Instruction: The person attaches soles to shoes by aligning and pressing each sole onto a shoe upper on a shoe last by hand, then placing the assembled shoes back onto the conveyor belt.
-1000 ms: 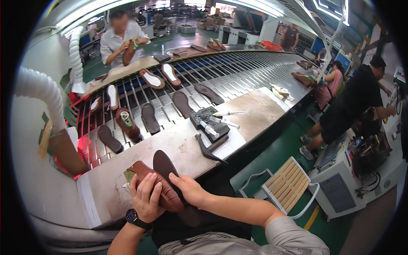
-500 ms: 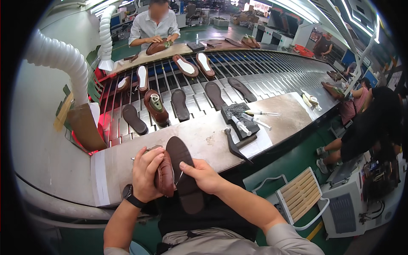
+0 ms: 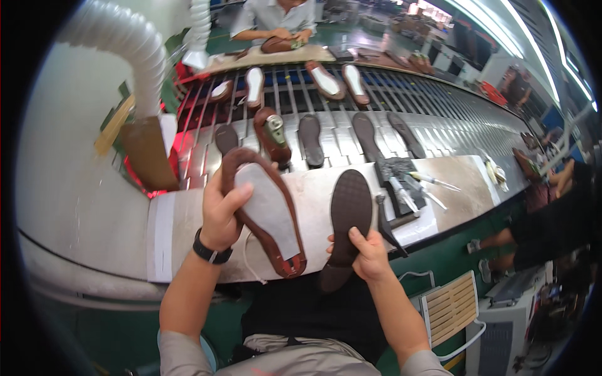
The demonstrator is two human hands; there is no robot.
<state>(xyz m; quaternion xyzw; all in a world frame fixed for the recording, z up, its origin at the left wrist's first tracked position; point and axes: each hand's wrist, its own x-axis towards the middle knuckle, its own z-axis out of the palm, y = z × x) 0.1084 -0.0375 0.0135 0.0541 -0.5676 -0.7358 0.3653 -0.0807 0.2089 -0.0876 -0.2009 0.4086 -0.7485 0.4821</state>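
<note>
My left hand (image 3: 219, 216) grips a brown leather shoe (image 3: 266, 207) by its side, the thumb across the pale grey bottom. That underside faces up at me, rimmed with brown leather; the upper is mostly hidden below. A hand's width to the right, my right hand (image 3: 371, 255) pinches a dark brown shoe sole (image 3: 351, 200) near its narrower lower part, patterned face showing. Shoe and sole are apart, both held over the front edge of the worktop (image 3: 320, 182). A pale lace or cord (image 3: 252, 260) hangs beside the shoe.
Right of the sole, a hammer (image 3: 390, 233) and syringes (image 3: 403, 194) lie by a black block (image 3: 396, 169). Beyond, a slatted conveyor (image 3: 426, 103) carries loose soles (image 3: 310, 141) and shoes (image 3: 272, 135). A person (image 3: 276, 25) works across it. A slatted chair (image 3: 450, 307) stands at right.
My hands have moved apart. The shoe has turned so its pale bottom faces up, and the sole has swung away to the right. The whole view has shifted.
</note>
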